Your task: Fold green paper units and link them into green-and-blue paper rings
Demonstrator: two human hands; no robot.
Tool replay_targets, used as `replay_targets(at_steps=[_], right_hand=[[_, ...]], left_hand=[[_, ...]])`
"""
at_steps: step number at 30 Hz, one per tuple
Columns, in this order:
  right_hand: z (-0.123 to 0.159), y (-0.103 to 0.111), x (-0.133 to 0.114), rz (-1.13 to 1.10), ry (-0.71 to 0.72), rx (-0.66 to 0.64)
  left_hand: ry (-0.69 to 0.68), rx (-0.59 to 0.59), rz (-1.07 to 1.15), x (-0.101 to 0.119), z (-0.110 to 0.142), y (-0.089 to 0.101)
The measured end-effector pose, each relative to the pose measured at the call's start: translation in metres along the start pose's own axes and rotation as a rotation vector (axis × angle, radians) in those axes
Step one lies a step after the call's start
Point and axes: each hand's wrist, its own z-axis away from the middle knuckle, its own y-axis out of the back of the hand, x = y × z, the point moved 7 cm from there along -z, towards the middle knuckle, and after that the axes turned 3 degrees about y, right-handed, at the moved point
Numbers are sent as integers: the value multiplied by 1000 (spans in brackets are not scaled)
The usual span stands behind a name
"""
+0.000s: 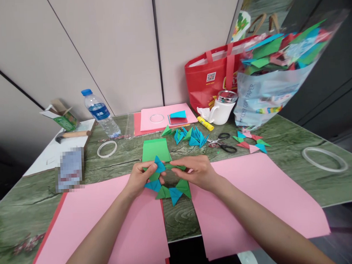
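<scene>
Both my hands hold a ring of folded blue and green paper units (169, 188) just above the green wood-grain table (122, 157). My left hand (140, 178) pinches the ring's left side at a blue point. My right hand (194, 171) grips its top right, fingers closed on a green unit. The ring's lower half hangs free between the hands. Under each forearm lies a large pink paper sheet (253, 191).
Behind the ring lie a green paper stack (156, 149), loose blue and green folded units (190, 136), scissors (224, 142), a glue stick (205, 123), a white mug (223, 107), a water bottle (100, 112), tape rings (107, 148), a red bag (210, 79) and a plastic bag of folded pieces (274, 67).
</scene>
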Motion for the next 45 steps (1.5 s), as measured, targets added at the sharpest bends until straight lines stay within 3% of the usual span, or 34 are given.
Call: replay_targets(at_steps=[8, 15, 32, 35, 38, 42, 45], right_hand=[[0, 1, -8, 18, 117, 15], [3, -2, -18, 121, 222, -51], [5, -1, -25, 162, 255, -30], [1, 0, -21, 71, 159, 1], [-2, -1, -9, -23, -46, 4], [5, -11, 14, -195, -390, -97], [11, -21, 25, -369, -561, -180]], left_hand=[[18, -13, -12, -7, -1, 3], [2, -28, 29, -9, -2, 4], [-45, -43, 29, -2, 1, 1], [-60, -50, -27, 2, 1, 0], [-36, -44, -152, 5, 2, -3], [-7, -51, -300, 7, 4, -10], [20, -63, -321, 5, 4, -14]])
